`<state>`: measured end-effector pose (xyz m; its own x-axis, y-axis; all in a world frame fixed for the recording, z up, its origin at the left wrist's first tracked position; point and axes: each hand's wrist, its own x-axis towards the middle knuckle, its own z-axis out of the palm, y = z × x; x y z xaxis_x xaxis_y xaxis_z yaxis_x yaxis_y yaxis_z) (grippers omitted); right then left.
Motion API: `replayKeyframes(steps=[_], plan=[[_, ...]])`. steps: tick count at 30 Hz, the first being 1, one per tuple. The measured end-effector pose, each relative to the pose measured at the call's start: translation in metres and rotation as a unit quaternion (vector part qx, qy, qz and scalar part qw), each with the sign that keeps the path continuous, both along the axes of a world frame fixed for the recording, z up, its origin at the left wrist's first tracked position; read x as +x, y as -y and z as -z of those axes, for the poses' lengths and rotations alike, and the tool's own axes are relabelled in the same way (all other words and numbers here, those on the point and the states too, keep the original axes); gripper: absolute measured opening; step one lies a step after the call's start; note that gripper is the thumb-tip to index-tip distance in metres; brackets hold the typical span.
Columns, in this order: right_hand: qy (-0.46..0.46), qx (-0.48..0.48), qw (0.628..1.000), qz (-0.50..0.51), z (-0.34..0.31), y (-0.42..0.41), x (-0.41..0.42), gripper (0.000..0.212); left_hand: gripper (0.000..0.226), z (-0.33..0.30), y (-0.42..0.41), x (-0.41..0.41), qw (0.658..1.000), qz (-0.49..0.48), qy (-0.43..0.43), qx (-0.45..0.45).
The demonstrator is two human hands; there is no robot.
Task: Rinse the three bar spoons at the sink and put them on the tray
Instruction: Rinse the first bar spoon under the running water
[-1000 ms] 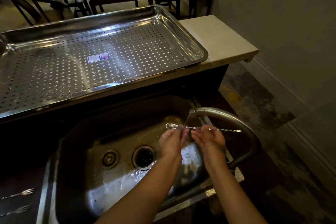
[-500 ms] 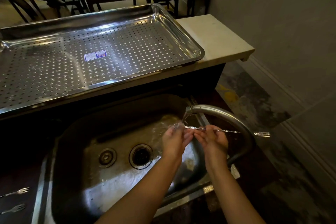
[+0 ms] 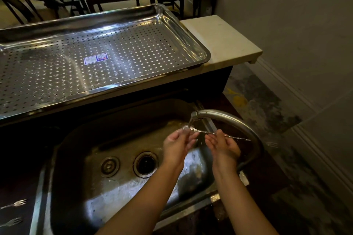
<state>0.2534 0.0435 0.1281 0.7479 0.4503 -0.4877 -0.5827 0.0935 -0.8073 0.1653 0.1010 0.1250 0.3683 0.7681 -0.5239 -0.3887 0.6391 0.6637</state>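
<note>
Both hands, the left hand point(image 3: 178, 144) and the right hand point(image 3: 223, 146), are gripping a thin twisted bar spoon point(image 3: 205, 132) under the running faucet point(image 3: 229, 122), over the steel sink point(image 3: 122, 160). Its bowl is shining wet. The perforated tray point(image 3: 107, 59) is lying on the counter behind, in a dim room.

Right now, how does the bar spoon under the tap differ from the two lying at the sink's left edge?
The bar spoon under the tap is held level by the left hand and right hand, with water running over its bowl; the two spoons on the left counter lie flat and untouched. The held one shows its twisted stem; those two show only forked ends. All look like thin metal.
</note>
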Motion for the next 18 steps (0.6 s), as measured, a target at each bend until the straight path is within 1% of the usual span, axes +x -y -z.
replayKeyframes(steps=[3,6,8,10,12,14,16,18], plan=[[0.010,0.000,1.000,-0.007,0.000,-0.001,-0.005,0.015,0.012,-0.002,-0.002,0.000,0.999,-0.042,0.012,-0.021],[0.017,-0.005,1.000,-0.014,0.002,0.000,-0.008,0.016,0.011,-0.005,0.001,0.001,0.998,-0.053,0.015,-0.027],[0.023,-0.006,1.000,-0.019,0.003,0.000,-0.011,0.016,0.010,-0.007,0.002,0.002,0.998,-0.062,0.003,-0.027],[0.026,-0.005,0.999,-0.022,0.004,0.000,-0.013,0.015,0.015,-0.007,0.001,0.000,0.996,-0.085,-0.016,-0.029],[0.025,0.004,0.999,-0.022,0.005,-0.002,-0.016,0.015,0.020,-0.005,0.000,-0.002,0.995,-0.098,-0.016,-0.026],[0.018,0.016,0.999,-0.021,0.005,-0.005,-0.019,0.016,0.020,-0.005,0.002,-0.004,0.996,-0.088,0.014,-0.022],[0.020,0.018,0.999,-0.041,0.005,-0.011,-0.025,0.016,0.018,-0.004,0.007,-0.005,0.997,-0.070,0.041,-0.011],[0.014,0.029,0.998,-0.060,0.004,-0.018,-0.034,0.014,0.021,-0.003,0.006,-0.009,0.997,-0.074,0.037,0.006]])
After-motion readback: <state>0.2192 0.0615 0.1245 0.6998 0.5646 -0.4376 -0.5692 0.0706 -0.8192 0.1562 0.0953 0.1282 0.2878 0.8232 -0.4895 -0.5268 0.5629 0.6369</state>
